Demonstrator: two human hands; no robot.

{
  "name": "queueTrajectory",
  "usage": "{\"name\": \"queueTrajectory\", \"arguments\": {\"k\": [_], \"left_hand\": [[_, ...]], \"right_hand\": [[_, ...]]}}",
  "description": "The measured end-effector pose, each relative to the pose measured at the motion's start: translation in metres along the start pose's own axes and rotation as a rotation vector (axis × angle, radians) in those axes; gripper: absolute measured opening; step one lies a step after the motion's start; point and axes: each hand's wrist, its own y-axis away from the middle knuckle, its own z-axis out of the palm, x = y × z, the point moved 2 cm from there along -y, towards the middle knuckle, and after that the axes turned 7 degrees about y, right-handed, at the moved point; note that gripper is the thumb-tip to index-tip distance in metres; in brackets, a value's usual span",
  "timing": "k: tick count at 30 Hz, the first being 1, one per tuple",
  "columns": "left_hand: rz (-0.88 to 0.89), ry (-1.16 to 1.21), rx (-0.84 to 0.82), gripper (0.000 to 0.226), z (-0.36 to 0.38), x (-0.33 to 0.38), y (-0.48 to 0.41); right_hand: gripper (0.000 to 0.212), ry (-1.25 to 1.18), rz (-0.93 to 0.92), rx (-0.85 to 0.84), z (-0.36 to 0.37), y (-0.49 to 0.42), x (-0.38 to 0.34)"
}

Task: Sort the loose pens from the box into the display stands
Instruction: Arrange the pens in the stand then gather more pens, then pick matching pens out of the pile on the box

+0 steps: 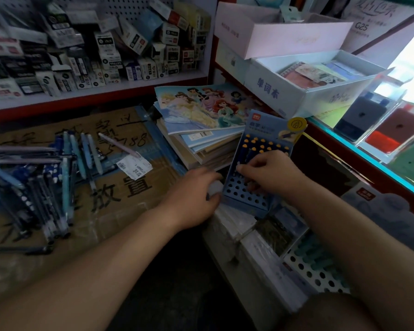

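A blue display stand [246, 198] with a grid of round holes leans back at centre right, its rear rows filled with yellow-capped pens [261, 144]. My left hand [191, 199] grips the stand's left front corner, fingers curled round its edge. My right hand [270, 172] rests over the middle rows, fingers curled down onto pens there; what it pinches is hidden. Several loose blue and white pens [46, 182] lie heaped on a flattened cardboard box [120, 194] at the left. One pale pink pen [118, 144] lies apart from the heap.
A stack of notebooks [201, 130] lies behind the stand. A second white perforated stand [316, 271] with teal pens sits lower right. Shelves of small pen boxes [93, 51] fill the back left. A white box of booklets [308, 80] and a glass counter [392, 139] stand at right.
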Motion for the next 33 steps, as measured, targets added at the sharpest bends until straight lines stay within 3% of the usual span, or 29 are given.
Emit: {"name": "queueTrajectory", "arguments": {"k": [2,4,8,9,14,19,25,33], "left_hand": [[-0.051,0.022,0.073,0.046,-0.023,-0.002,0.009],[-0.121,0.034,0.138,0.052,-0.045,-0.008,0.025],[-0.353,0.146,0.107,0.096,-0.084,-0.023,0.067],[-0.408,0.178,0.073,0.105,-0.093,-0.025,0.079],[-0.569,0.15,0.036,0.113,-0.129,-0.037,0.146],[-0.704,0.113,0.088,0.127,-0.145,-0.057,0.202],[-0.749,0.216,0.268,0.133,-0.153,-0.078,0.234],[-0.754,0.239,0.42,0.123,-0.159,-0.111,0.245]], "right_hand": [[0.021,-0.209,-0.097,-0.125,0.005,0.01,-0.017],[0.026,-0.239,-0.197,-0.2,0.014,0.017,-0.031],[0.089,-0.183,-0.326,-0.373,0.041,0.027,-0.055],[0.096,-0.151,-0.362,-0.412,0.05,0.029,-0.062],[0.09,0.05,-0.507,-0.495,0.097,0.03,-0.093],[0.104,0.205,-0.649,-0.548,0.141,0.035,-0.127],[0.113,0.281,-0.718,-0.559,0.182,0.038,-0.161],[0.088,0.431,-0.78,-0.532,0.218,0.043,-0.188]]}}
